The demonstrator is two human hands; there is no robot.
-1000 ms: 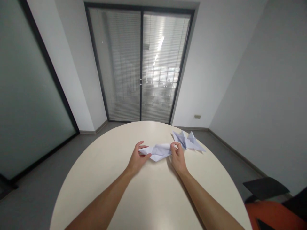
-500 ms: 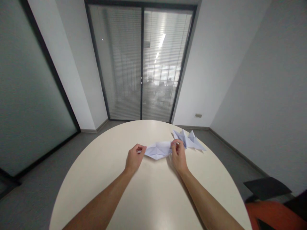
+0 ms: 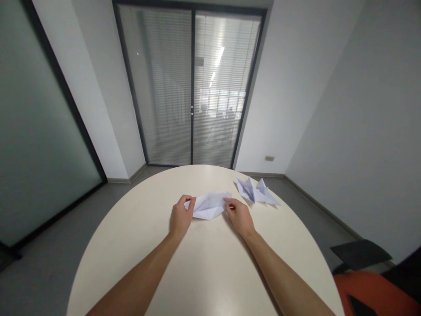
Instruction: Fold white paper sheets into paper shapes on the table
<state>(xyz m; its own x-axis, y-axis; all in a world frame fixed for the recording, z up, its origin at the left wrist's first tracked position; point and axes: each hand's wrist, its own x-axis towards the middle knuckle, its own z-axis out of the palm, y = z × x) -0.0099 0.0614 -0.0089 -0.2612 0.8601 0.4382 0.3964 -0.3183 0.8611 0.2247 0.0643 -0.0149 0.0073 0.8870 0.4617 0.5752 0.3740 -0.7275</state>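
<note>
A folded white sheet of paper (image 3: 210, 205) is stretched between my two hands just above the tabletop, its creased lower part tilted toward me. My left hand (image 3: 182, 214) pinches its left end between thumb and fingers. At the right end, my right hand (image 3: 239, 215) has its thumb and fingertips closed on the paper's edge. Two folded paper boats (image 3: 259, 193) with pointed peaks lie close together beyond my right hand; where one stops and the other begins is hard to make out.
The round cream table (image 3: 131, 245) fills the lower middle. An orange-red chair (image 3: 375, 289) with a black armrest (image 3: 362, 254) stands at the right. Behind the table are a glazed door with blinds (image 3: 169, 96) and pale walls.
The paper has shifted slightly left and its folds now lie differently, with the diamond-shaped crease no longer showing. My right hand has moved left, away from the paper boats.
</note>
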